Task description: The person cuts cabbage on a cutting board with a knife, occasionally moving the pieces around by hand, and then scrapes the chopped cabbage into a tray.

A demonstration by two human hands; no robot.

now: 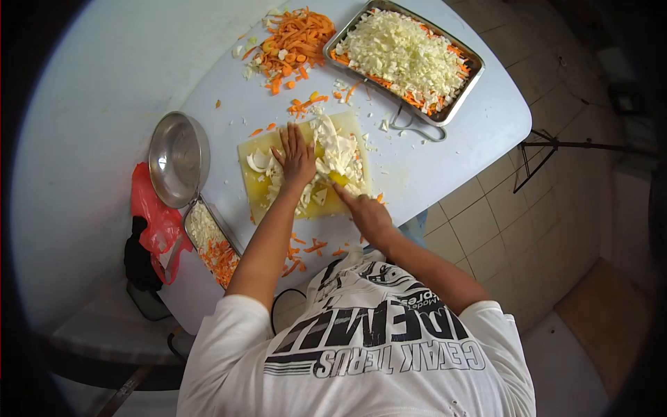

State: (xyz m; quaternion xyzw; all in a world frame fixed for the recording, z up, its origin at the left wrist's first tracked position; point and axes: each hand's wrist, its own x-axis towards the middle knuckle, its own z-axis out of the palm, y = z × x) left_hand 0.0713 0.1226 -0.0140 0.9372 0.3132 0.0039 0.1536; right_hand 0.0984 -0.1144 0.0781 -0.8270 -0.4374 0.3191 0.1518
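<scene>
A yellow-green cutting board [253,201] lies on the table, covered with pale cabbage pieces [337,147]. My left hand [297,161] rests over the cabbage at the middle of the board, its fingers stretched out and pointing away from me. My right hand [370,217] is closed at the board's near right edge, around a yellow handle [338,178]. The blade is hard to make out among the cabbage. A curved white cabbage piece [258,161] sits left of my left hand.
Carrot peelings and pieces [299,42] are heaped beyond the board. A metal tray [445,119] of chopped cabbage and carrot stands back right, beside a peeler-like tool [419,131]. Left are a steel bowl [178,160], a smaller filled tray [226,240] and a red bag [154,215].
</scene>
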